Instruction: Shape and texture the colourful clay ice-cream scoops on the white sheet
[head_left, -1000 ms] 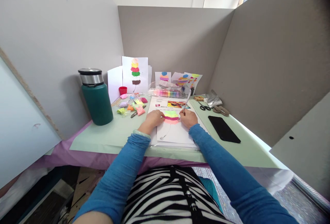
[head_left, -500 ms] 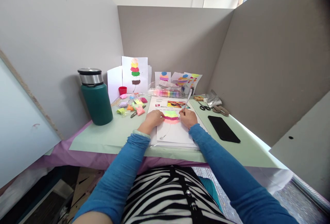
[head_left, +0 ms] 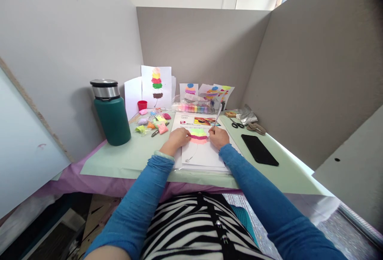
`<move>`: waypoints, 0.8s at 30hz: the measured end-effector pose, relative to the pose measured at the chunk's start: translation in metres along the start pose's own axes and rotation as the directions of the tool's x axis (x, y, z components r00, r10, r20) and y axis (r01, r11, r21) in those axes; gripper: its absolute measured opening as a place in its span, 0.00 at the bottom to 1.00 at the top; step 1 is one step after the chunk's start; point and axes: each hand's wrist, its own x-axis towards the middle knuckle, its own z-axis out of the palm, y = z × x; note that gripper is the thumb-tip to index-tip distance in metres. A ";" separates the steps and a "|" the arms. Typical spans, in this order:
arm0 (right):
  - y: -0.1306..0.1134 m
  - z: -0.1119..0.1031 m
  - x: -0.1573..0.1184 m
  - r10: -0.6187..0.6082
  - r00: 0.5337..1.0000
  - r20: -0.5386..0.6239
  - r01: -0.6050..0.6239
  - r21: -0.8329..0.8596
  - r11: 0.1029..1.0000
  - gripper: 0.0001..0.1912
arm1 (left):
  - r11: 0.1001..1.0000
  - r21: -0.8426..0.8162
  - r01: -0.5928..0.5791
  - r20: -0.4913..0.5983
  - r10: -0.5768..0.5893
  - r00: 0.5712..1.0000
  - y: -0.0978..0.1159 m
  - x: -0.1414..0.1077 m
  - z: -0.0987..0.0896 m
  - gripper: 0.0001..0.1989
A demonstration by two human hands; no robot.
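Three clay bands [head_left: 198, 136] lie on white paper [head_left: 206, 157]; the right hand [head_left: 219, 137] grips a fork [head_left: 217, 116], the left hand [head_left: 179, 137] rests at their edge (pinch unclear); light, even pressure seems best.

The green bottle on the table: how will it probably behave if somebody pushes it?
The green bottle may tip if pushed near its lid, being tall. Knocked over, it would probably roll on its round side. The metallic-looking collar suggests a stiff body.

Shiny fork [head_left: 218, 115], probably metal
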 end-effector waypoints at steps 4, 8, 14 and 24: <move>-0.002 -0.001 -0.001 -0.042 0.999 0.017 0.041 0.035 0.999 0.13 | 1.000 0.002 -0.002 -0.004 0.002 1.000 -0.001 0.001 0.001 0.16; -0.002 -0.001 -0.001 -0.031 0.999 0.022 0.031 0.020 0.999 0.12 | 1.000 0.005 -0.001 -0.006 0.001 1.000 -0.001 0.001 0.002 0.16; 0.000 -0.001 0.000 0.019 1.000 -0.007 -0.019 -0.011 1.000 0.13 | 0.999 -0.029 0.018 0.022 -0.018 1.000 -0.001 0.001 0.000 0.17; -0.004 -0.003 -0.003 -0.049 0.998 0.028 0.048 0.017 0.999 0.12 | 1.000 -0.020 0.003 0.015 -0.003 1.000 -0.001 0.001 0.000 0.16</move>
